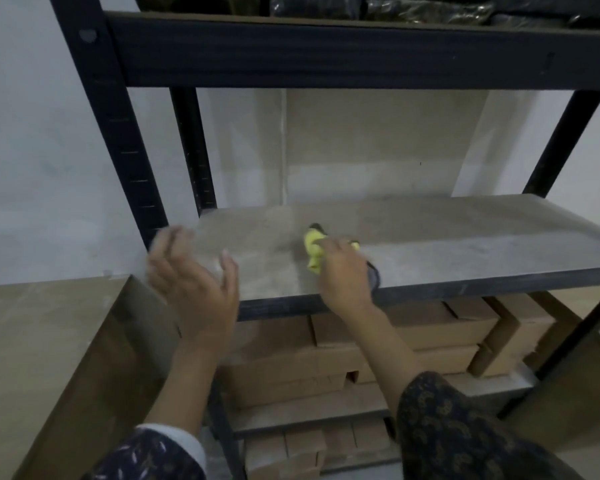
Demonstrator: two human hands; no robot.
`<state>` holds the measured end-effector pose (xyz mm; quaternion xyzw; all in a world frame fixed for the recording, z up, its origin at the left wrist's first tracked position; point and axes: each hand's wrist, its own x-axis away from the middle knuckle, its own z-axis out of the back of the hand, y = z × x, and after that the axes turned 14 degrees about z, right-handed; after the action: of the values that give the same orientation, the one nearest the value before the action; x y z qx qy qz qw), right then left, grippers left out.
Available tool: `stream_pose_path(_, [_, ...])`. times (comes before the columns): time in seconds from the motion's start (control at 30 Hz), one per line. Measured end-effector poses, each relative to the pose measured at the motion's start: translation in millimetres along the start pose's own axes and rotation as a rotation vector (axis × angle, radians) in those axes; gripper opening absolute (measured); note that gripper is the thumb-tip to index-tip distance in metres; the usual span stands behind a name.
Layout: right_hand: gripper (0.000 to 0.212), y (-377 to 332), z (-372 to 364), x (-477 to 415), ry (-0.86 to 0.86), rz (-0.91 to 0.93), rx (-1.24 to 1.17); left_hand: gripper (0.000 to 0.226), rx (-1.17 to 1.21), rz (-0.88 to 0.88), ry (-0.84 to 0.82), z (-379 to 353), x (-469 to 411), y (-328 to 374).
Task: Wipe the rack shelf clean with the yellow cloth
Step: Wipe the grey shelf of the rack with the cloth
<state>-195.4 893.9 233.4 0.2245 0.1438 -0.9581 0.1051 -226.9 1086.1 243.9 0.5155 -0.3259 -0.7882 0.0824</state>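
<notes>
A dusty grey rack shelf (447,244) runs across the middle of the view in a black metal frame. My right hand (343,275) rests on the shelf near its front edge, shut on a bunched yellow cloth (313,251) that sticks out past the fingers toward the back. My left hand (191,275) hovers blurred at the shelf's front left corner, fingers spread and holding nothing. A dark patch lies under the right side of my right hand.
A black upright post (118,133) stands at the left and an upper shelf beam (361,53) overhangs. Cardboard boxes (395,344) fill the lower shelves. A brown board surface (42,358) sits at the left, below shelf height. A pale wall is behind.
</notes>
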Motion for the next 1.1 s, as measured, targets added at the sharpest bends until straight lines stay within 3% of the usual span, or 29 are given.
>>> stream_pose_path(0.07, [0.039, -26, -14, -12, -0.094, 0.168, 0.012, 0.033, -0.012, -0.097, -0.202, -14, 14, 14])
stream_pose_path(0.17, [0.044, -28, -26, -30, -0.224, 0.246, 0.038, 0.022, -0.037, 0.001, -0.438, -44, 13, 22])
stream_pose_path(0.23, [0.043, -13, -25, -37, -0.242, 0.184, 0.02, 0.023, -0.119, 0.077, -0.527, -65, 10, 19])
stream_pose_path(0.4, [0.047, 49, -8, -35, -0.231, -0.068, 0.161, 0.03, -0.282, 0.072, -0.689, -91, 5, 15])
stream_pose_path(0.6, [0.035, 130, 19, -8, -0.084, -0.384, 0.267, 0.032, -0.352, 0.132, -0.753, -99, -1, 4])
stream_pose_path(0.7, [0.028, 142, 27, -16, -0.002, -0.436, 0.151, 0.032, -0.313, 0.165, -0.765, -99, 2, 3])
stream_pose_path(0.8, [0.024, 108, 13, -49, 0.025, -0.317, -0.154, 0.034, -0.272, 0.193, -0.762, -100, 5, 2])
stream_pose_path(0.87, [0.019, 65, -3, -69, -0.016, -0.107, -0.279, 0.034, -0.24, 0.241, -0.753, -101, 4, -2])
stream_pose_path(1.0, [0.014, 1, -41, -96, -0.289, 0.305, -0.206, 0.033, -0.245, 0.259, -0.728, -105, 3, -6])
stream_pose_path(1.1, [0.024, -1, -62, -112, -0.314, 0.359, -0.071, 0.031, -0.246, 0.265, -0.723, -108, 3, -9])
